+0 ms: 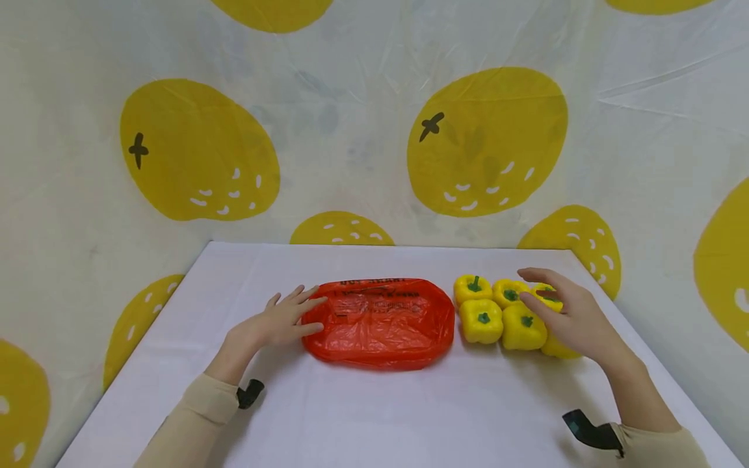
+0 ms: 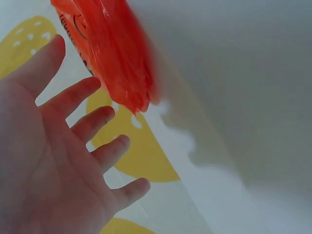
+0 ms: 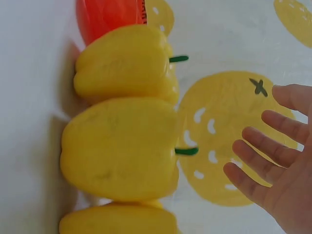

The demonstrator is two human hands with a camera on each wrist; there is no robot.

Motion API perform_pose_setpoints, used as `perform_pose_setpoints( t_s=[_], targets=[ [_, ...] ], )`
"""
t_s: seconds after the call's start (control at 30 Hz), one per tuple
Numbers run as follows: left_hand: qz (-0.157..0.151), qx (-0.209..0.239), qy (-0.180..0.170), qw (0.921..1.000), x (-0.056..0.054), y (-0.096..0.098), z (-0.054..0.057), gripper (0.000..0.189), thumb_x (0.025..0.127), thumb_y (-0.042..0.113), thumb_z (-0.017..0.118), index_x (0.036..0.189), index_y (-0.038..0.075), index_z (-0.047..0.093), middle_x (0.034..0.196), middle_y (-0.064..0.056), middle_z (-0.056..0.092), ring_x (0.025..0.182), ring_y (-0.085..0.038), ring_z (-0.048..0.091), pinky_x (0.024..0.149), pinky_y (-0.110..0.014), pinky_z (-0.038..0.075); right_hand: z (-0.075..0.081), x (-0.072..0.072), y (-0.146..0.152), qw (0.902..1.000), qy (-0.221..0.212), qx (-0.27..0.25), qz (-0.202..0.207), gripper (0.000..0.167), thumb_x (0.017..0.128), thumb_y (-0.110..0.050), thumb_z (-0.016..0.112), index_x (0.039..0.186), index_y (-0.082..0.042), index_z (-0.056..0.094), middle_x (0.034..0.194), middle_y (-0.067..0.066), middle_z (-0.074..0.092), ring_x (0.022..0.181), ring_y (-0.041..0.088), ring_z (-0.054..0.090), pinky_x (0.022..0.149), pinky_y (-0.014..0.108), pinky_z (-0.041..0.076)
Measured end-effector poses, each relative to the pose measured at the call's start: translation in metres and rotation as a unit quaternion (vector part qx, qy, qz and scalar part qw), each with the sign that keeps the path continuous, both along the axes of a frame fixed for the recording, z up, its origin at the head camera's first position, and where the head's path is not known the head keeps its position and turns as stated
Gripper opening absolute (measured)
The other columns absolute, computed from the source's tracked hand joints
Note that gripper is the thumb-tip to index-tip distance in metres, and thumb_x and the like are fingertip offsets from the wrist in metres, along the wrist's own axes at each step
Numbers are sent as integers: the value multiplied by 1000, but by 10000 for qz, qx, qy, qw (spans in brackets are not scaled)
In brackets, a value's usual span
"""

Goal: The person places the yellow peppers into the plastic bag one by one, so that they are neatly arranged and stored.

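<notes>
A red plastic bag (image 1: 380,328) with black print lies flat and rounded in the middle of the white table. At its left end is my left hand (image 1: 281,322), fingers spread and fingertips right at the bag's edge; the left wrist view shows the palm with nothing in it. Several yellow bell peppers (image 1: 482,322) with green stems stand in two rows just right of the bag. Over the rightmost peppers hovers my right hand (image 1: 570,318), fingers loosely extended, hiding part of them. Its palm holds nothing in the right wrist view, beside a yellow pepper (image 3: 119,148).
The white table (image 1: 374,416) reaches back to a pale curtain (image 1: 345,149) printed with large yellow fruit shapes. A black strap end (image 1: 592,430) sticks out from the right sleeve, and another black piece (image 1: 250,394) from the left cuff.
</notes>
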State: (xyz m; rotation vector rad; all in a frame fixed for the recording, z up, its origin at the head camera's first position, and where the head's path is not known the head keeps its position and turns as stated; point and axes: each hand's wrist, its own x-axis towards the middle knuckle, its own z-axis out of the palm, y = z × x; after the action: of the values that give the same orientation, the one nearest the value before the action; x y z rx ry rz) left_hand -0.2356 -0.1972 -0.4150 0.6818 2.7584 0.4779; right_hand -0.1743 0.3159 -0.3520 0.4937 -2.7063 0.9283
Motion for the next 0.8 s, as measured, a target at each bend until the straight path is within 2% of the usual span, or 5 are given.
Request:
perform_pose_setpoints(
  t_s=[0.07, 0.13, 0.3, 0.6, 0.8],
  targets=[
    [-41, -6, -23, 10000, 0, -1, 0, 71, 100, 51, 60, 158, 13, 42, 167, -14, 27, 153, -45, 12, 116, -73, 7, -2, 1, 8, 10000, -52, 8, -63, 42, 104, -24, 63, 143, -10, 56, 137, 15, 61, 121, 32, 57, 95, 12, 44],
    [-88, -41, -56, 9999, 0, -1, 1, 71, 100, 50, 61, 158, 12, 43, 167, -14, 27, 153, -45, 12, 115, -73, 7, -6, 2, 16, 10000, 12, -63, -29, 40, 104, -21, 64, 141, -8, 58, 135, 16, 62, 121, 18, 57, 88, 0, 35],
    [-124, -209, -231, 9994, 0, -1, 4, 72, 98, 51, 63, 156, 12, 45, 167, -14, 27, 154, -44, 12, 116, -73, 7, -16, 1, 34, 9997, 24, -215, -77, 38, 103, -16, 65, 139, -6, 59, 133, 18, 63, 113, -16, 46, 87, 0, 37],
    [-69, -428, -459, 9980, -2, -2, -1, 73, 95, 50, 67, 156, 16, 46, 168, -13, 25, 154, -42, 12, 116, -73, 7, -25, 6, 65, 9986, 117, -310, -416, 48, 100, -12, 68, 144, -5, 53, 140, 22, 54, 117, -17, 38, 86, -3, 33],
    [-28, -466, -522, 9975, -3, -3, -2, 74, 94, 49, 69, 157, 17, 46, 168, -13, 25, 153, -43, 14, 116, -73, 9, -29, 9, 82, 9970, -457, -314, -532, 53, 101, -17, 68, 147, -2, 48, 142, 25, 49, 112, -18, 36, 83, -3, 33]
  ],
)
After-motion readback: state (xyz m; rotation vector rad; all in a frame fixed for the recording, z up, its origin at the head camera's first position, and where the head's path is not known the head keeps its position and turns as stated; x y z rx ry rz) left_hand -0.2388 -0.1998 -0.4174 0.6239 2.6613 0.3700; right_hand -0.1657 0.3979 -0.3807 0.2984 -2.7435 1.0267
